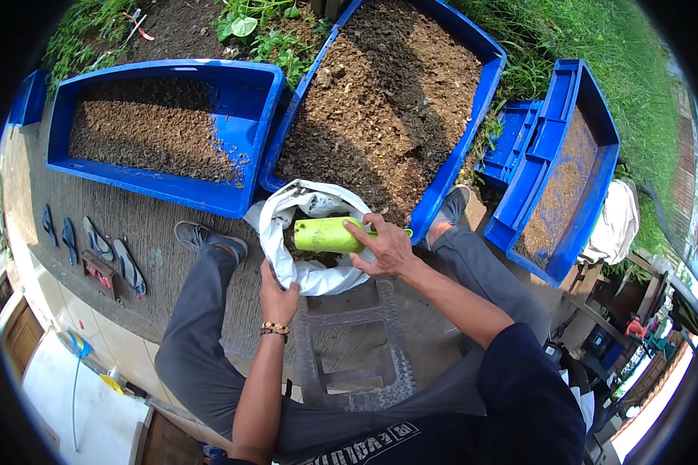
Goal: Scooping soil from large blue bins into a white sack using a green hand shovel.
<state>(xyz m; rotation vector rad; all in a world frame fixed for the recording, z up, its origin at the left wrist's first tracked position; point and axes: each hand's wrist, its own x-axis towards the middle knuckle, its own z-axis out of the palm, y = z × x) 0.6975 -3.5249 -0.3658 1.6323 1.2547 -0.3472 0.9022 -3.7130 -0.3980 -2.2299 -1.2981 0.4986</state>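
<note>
A light-green scoop (323, 235) lies across the mouth of a white sack (329, 284), over the dark crumbly material inside. My right hand (385, 246) is closed round the scoop at its right end. On the near left side of the sack, my left hand (278, 298) grips the rolled rim, its thumb toward the opening. Just beyond the sack stands a large blue tub (440, 203) heaped with brown, soil-like material. How much the sack holds is partly hidden by the scoop and my right hand.
At left, another blue tub (244, 138) holds brown crumbs. A narrower blue tub (512, 203) with a thin brown layer stands at right, near a white bundle (614, 221). A dark stool-like frame (309, 353) sits between my legs. Sandals (129, 267) lie on the concrete at left.
</note>
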